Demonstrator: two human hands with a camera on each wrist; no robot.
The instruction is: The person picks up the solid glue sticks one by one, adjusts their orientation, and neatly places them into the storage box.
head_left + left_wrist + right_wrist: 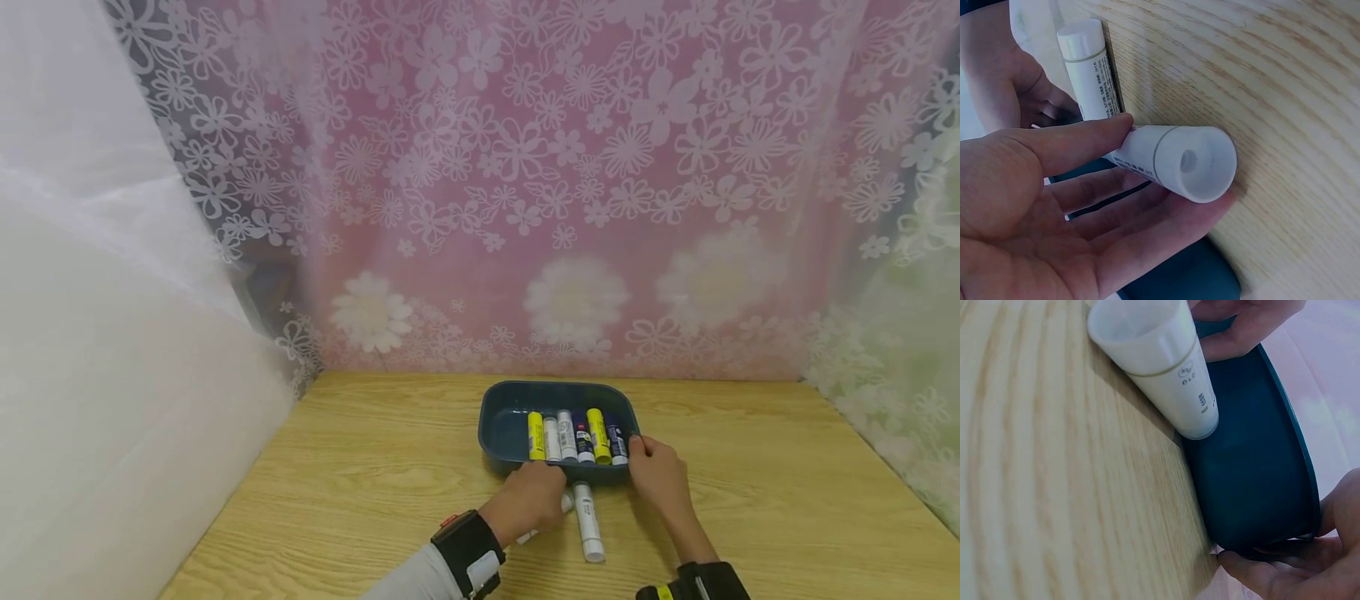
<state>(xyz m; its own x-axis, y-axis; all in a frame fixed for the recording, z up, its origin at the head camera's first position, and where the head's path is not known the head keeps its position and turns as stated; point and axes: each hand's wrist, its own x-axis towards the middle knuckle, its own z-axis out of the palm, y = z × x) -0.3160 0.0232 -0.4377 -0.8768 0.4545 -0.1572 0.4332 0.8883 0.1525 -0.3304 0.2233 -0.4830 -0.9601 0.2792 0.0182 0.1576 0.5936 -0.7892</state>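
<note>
A dark blue tray holds a row of several glue sticks, among them a yellow glue stick. My left hand, just in front of the tray, pinches a white glue stick between thumb and fingers; its hollow end faces the left wrist camera. A second white glue stick lies on the table between my hands, its far end close to the tray's front wall. My right hand grips the tray's front right corner, thumb at the rim and fingers beneath in the right wrist view.
The wood-grain table spreads to both sides of the tray. Behind it hangs a pink flowered curtain. A white sheet borders the left side, and a greenish flowered sheet the right.
</note>
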